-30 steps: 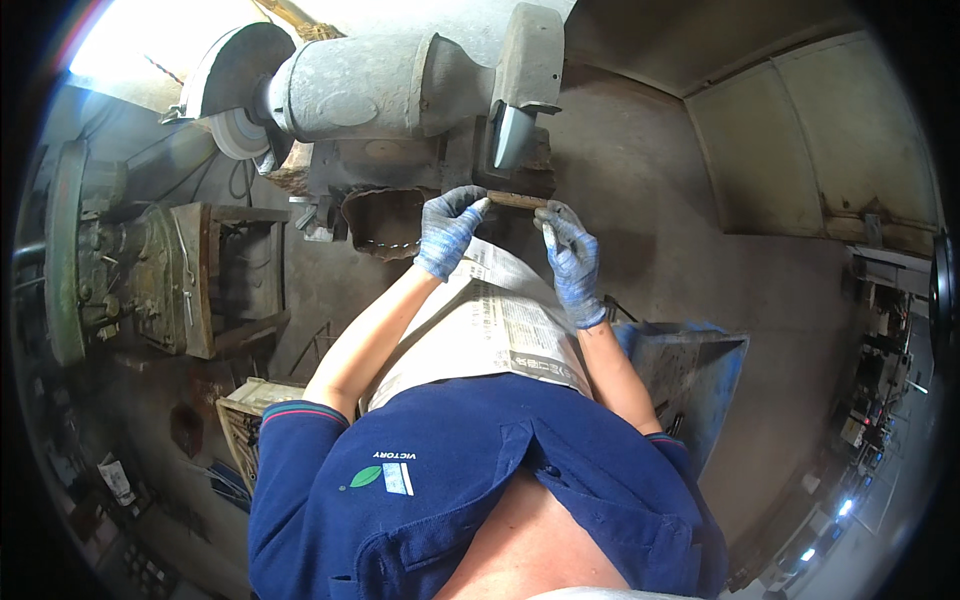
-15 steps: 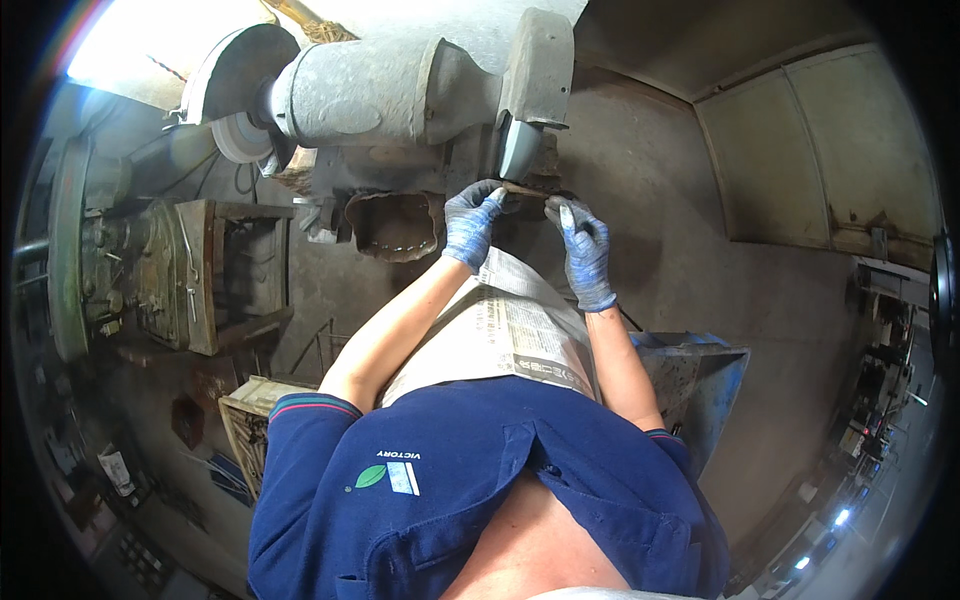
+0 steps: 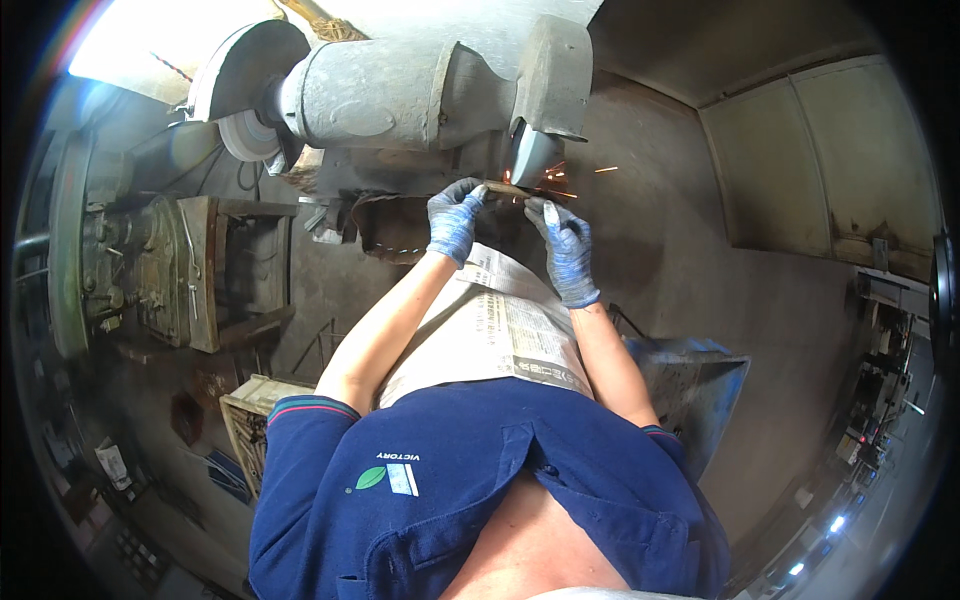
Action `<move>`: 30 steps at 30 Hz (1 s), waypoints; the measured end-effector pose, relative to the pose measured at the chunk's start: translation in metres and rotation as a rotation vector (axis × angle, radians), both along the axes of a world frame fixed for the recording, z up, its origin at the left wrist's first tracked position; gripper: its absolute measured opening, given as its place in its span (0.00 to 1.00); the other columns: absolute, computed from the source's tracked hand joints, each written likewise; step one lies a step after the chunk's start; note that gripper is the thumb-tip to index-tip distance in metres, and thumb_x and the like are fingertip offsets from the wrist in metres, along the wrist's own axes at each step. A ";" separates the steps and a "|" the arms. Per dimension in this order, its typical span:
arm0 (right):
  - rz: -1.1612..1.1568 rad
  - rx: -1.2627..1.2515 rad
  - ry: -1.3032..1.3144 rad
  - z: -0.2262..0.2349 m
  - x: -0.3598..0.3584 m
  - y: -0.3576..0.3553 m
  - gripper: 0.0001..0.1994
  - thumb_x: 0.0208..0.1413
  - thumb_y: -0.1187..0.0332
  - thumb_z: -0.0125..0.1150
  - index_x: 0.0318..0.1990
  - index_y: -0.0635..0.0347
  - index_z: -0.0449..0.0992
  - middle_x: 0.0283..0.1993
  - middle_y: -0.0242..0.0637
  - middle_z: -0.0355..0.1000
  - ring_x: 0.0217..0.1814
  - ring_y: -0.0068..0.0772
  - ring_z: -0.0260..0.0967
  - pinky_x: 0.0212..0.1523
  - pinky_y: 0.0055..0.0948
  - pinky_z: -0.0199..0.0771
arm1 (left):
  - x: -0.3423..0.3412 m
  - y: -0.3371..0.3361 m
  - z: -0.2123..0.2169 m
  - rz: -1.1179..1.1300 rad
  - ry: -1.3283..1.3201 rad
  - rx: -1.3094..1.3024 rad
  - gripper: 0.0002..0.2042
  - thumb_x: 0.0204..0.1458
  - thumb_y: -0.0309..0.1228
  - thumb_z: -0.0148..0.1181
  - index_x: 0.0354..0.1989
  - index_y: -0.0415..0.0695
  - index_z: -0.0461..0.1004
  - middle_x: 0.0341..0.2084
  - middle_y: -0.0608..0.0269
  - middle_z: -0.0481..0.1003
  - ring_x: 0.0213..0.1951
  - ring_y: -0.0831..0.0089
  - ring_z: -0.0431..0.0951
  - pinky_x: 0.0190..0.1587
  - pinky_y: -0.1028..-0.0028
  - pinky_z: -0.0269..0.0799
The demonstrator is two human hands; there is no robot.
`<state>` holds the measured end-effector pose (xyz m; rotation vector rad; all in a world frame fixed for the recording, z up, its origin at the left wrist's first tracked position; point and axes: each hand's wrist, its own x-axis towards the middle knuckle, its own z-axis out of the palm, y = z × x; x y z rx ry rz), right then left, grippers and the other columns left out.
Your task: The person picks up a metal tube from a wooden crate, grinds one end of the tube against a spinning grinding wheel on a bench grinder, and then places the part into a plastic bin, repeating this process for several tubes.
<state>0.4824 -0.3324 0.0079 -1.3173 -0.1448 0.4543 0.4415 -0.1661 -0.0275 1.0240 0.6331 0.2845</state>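
Between both hands I hold a thin, brownish metal piece (image 3: 508, 189) against the right wheel (image 3: 535, 157) of a bench grinder (image 3: 370, 97). Orange sparks fly off to the right where they meet. My left hand (image 3: 456, 219), in a blue and grey work glove, pinches the piece's left end. The right end is gripped by my right hand (image 3: 565, 248), gloved the same way, with its fingers closed. What kind of part the piece is cannot be made out; fingertips cover its ends.
Left of my hands, below the grinder, is a ragged dark container (image 3: 392, 228). Another grinder wheel (image 3: 247, 136) sits at the upper left. A green machine (image 3: 160, 270) stands at the left, a blue metal bin (image 3: 695, 390) to my right. Newspaper (image 3: 500, 315) covers my lap.
Sparks have appeared at the right wheel. Both hands have shifted a little left in the picture with the metal piece, which now tilts down to the right.
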 end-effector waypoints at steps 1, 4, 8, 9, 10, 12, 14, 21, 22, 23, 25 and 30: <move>0.002 0.025 0.017 -0.001 -0.001 0.004 0.15 0.59 0.64 0.53 0.44 0.70 0.74 0.44 0.45 0.73 0.47 0.37 0.71 0.55 0.35 0.69 | -0.001 0.003 -0.002 0.008 -0.008 -0.019 0.03 0.51 0.21 0.57 0.34 0.37 0.74 0.25 0.63 0.76 0.26 0.77 0.76 0.28 0.77 0.74; 0.016 0.074 0.052 -0.002 -0.002 0.012 0.16 0.59 0.64 0.53 0.44 0.71 0.74 0.44 0.46 0.73 0.48 0.37 0.71 0.55 0.35 0.69 | -0.003 0.012 0.000 0.034 -0.022 -0.033 0.03 0.52 0.23 0.57 0.34 0.39 0.75 0.25 0.63 0.76 0.23 0.78 0.75 0.24 0.79 0.72; 0.015 0.124 0.083 0.000 -0.003 0.018 0.16 0.59 0.63 0.52 0.43 0.72 0.74 0.44 0.46 0.73 0.47 0.37 0.71 0.55 0.34 0.69 | -0.007 0.020 -0.008 0.046 0.049 0.043 0.03 0.52 0.22 0.57 0.34 0.39 0.75 0.24 0.64 0.76 0.22 0.78 0.74 0.24 0.79 0.72; 0.012 0.137 0.086 -0.002 -0.002 0.016 0.16 0.59 0.63 0.52 0.43 0.72 0.74 0.43 0.46 0.73 0.47 0.37 0.71 0.55 0.34 0.69 | -0.006 0.019 -0.013 0.058 0.038 0.039 0.03 0.52 0.22 0.57 0.34 0.39 0.75 0.24 0.64 0.76 0.22 0.79 0.74 0.24 0.80 0.71; 0.008 0.150 0.088 -0.004 -0.001 0.015 0.17 0.59 0.63 0.52 0.43 0.72 0.74 0.43 0.46 0.73 0.47 0.37 0.71 0.54 0.34 0.69 | -0.003 0.016 -0.017 0.069 0.028 0.034 0.03 0.51 0.22 0.57 0.34 0.39 0.75 0.24 0.65 0.76 0.23 0.79 0.73 0.23 0.80 0.70; -0.004 0.110 0.113 -0.007 0.003 0.009 0.17 0.59 0.62 0.52 0.43 0.72 0.74 0.43 0.46 0.73 0.46 0.36 0.71 0.54 0.34 0.70 | 0.000 0.009 -0.001 0.030 0.015 0.014 0.02 0.51 0.22 0.58 0.32 0.38 0.76 0.24 0.66 0.76 0.24 0.81 0.73 0.25 0.81 0.70; -0.028 0.090 0.133 -0.011 0.008 0.000 0.18 0.59 0.62 0.52 0.41 0.73 0.74 0.42 0.46 0.73 0.45 0.36 0.72 0.53 0.33 0.70 | 0.004 0.003 -0.007 -0.017 0.077 0.134 0.02 0.51 0.22 0.58 0.31 0.38 0.76 0.24 0.66 0.75 0.25 0.81 0.73 0.27 0.80 0.71; -0.080 0.108 0.127 -0.015 0.018 -0.019 0.17 0.59 0.61 0.53 0.40 0.72 0.74 0.39 0.45 0.74 0.43 0.37 0.72 0.51 0.34 0.72 | 0.016 -0.019 0.006 -0.038 0.043 0.001 0.04 0.51 0.21 0.55 0.32 0.33 0.76 0.25 0.61 0.76 0.26 0.77 0.75 0.32 0.77 0.73; -0.089 0.115 0.132 -0.016 0.018 -0.019 0.17 0.59 0.61 0.53 0.40 0.72 0.74 0.39 0.46 0.74 0.43 0.37 0.72 0.51 0.34 0.72 | 0.017 -0.020 0.006 -0.039 0.040 -0.009 0.04 0.51 0.21 0.55 0.32 0.33 0.76 0.25 0.61 0.76 0.26 0.77 0.75 0.33 0.77 0.74; -0.097 0.121 0.138 -0.017 0.017 -0.019 0.17 0.59 0.61 0.53 0.40 0.72 0.74 0.40 0.46 0.74 0.43 0.37 0.72 0.51 0.34 0.72 | 0.017 -0.020 0.006 -0.038 0.038 -0.020 0.04 0.52 0.21 0.55 0.32 0.33 0.76 0.25 0.61 0.76 0.26 0.77 0.75 0.33 0.76 0.74; -0.078 0.115 0.144 -0.017 0.016 -0.016 0.17 0.59 0.62 0.53 0.39 0.72 0.74 0.41 0.47 0.73 0.44 0.37 0.72 0.52 0.34 0.71 | 0.017 -0.013 -0.005 -0.035 0.076 0.027 0.03 0.51 0.21 0.57 0.31 0.35 0.76 0.25 0.63 0.76 0.25 0.79 0.73 0.30 0.78 0.73; -0.049 0.140 0.185 -0.018 0.010 0.003 0.17 0.59 0.62 0.53 0.39 0.73 0.74 0.43 0.49 0.72 0.46 0.39 0.71 0.53 0.36 0.71 | 0.009 0.002 0.018 -0.002 0.072 0.036 0.02 0.50 0.23 0.59 0.31 0.38 0.76 0.22 0.67 0.75 0.23 0.81 0.71 0.27 0.81 0.69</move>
